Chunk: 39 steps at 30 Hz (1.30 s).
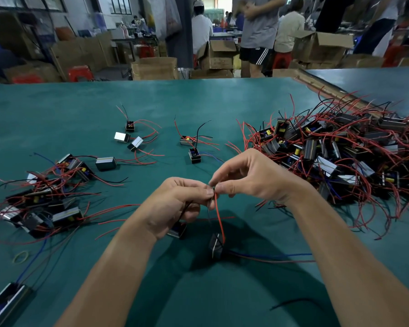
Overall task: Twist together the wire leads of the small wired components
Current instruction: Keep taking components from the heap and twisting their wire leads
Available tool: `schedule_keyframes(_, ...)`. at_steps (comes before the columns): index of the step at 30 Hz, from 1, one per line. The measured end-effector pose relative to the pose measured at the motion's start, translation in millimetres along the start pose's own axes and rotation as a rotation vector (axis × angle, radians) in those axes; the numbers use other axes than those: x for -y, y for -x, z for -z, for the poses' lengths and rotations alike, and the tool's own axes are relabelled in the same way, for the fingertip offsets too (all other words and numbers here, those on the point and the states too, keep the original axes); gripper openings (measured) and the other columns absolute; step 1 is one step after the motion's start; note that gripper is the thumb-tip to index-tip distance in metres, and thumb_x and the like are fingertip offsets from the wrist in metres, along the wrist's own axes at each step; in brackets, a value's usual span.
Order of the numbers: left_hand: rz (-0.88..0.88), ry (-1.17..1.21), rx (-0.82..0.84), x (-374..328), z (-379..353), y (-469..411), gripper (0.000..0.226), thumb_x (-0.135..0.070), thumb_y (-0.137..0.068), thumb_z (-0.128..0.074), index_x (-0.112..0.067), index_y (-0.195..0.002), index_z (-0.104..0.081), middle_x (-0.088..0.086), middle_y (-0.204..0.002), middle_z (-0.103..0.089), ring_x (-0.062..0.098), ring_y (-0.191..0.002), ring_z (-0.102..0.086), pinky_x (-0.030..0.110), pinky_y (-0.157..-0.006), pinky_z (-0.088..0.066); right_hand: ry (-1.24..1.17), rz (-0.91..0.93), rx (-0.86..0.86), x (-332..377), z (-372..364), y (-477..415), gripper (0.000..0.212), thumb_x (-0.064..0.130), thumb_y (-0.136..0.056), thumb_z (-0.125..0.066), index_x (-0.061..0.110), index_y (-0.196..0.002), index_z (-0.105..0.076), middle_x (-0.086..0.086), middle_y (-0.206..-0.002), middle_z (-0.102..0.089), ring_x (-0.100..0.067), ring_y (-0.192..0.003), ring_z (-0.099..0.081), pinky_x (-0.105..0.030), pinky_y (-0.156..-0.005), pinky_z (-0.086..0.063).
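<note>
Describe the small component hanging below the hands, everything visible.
The hanging component is a small dark boxy block with a pale stripe on one face, tilted, close over the green table. A red lead rises from it to where the left hand and right hand pinch together. Blue and dull red wires trail right.

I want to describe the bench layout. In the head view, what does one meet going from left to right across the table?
Rubber band → left pile of components → left hand → red lead pinched by both hands → right hand → big right pile.
</note>
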<state>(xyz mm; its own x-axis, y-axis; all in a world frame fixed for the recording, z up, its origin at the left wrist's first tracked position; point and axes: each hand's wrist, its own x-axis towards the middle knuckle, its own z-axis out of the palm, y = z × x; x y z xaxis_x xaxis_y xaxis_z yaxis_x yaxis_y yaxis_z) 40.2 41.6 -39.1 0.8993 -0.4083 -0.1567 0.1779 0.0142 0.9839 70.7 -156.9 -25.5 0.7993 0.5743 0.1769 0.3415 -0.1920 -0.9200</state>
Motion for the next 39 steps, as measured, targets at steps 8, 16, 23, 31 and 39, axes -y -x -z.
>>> schedule_keyframes(8,-0.029,-0.090,0.003,0.9,-0.3,2.7,0.007,-0.017,-0.070,-0.071,-0.011,-0.069,-0.075,0.006,-0.061,-0.064,0.008,-0.041,-0.030,0.016,-0.040,-0.022,0.038,-0.045,0.044,1.2,0.9,2.1,0.008,0.002,-0.081,-0.076,0.008,-0.087,-0.075,-0.003,-0.072,-0.073,-0.008,-0.063,-0.060,-0.021,-0.060,-0.048)
schedule_keyframes(16,-0.131,-0.163,-0.164,4.9,-8.1,-0.4,0.017,0.000,-0.085,-0.067,-0.009,-0.073,-0.075,0.003,-0.059,-0.066,0.012,-0.043,-0.030,0.019,-0.041,-0.021,0.154,-0.097,-0.011,2.6,2.2,1.1,0.010,0.009,-0.085,-0.074,0.011,-0.075,-0.072,-0.008,-0.065,-0.064,-0.017,-0.061,-0.052,-0.032,-0.059,-0.045)
schedule_keyframes(23,-0.469,-0.580,-0.378,17.4,-16.0,-6.2,0.013,-0.012,-0.085,-0.069,-0.019,-0.079,-0.077,-0.003,-0.066,-0.072,0.018,-0.054,-0.059,0.038,-0.056,-0.054,0.194,-0.211,-0.093,3.3,-3.6,-3.4,0.020,0.014,-0.090,-0.068,0.007,-0.071,-0.069,-0.007,-0.063,-0.052,-0.019,-0.062,-0.041,-0.033,-0.058,-0.036)
schedule_keyframes(31,-0.261,-0.241,-0.347,10.0,-17.0,-7.3,0.019,0.000,-0.086,-0.066,-0.009,-0.071,-0.073,-0.002,-0.055,-0.067,0.003,-0.037,-0.039,0.012,-0.039,-0.033,0.238,-0.068,-0.161,3.8,-6.3,-3.7,0.012,0.010,-0.086,-0.073,0.006,-0.075,-0.071,-0.014,-0.062,-0.059,-0.018,-0.058,-0.044,-0.034,-0.056,-0.038)
schedule_keyframes(39,-0.134,-0.060,-0.312,4.5,-13.5,-5.0,0.020,-0.001,-0.086,-0.065,-0.007,-0.069,-0.072,0.009,-0.060,-0.066,0.010,-0.039,-0.030,0.015,-0.038,-0.026,0.362,0.008,-0.108,4.4,-1.6,-2.1,0.009,0.007,-0.085,-0.073,0.015,-0.083,-0.078,-0.006,-0.070,-0.071,-0.006,-0.061,-0.057,-0.023,-0.060,-0.048)
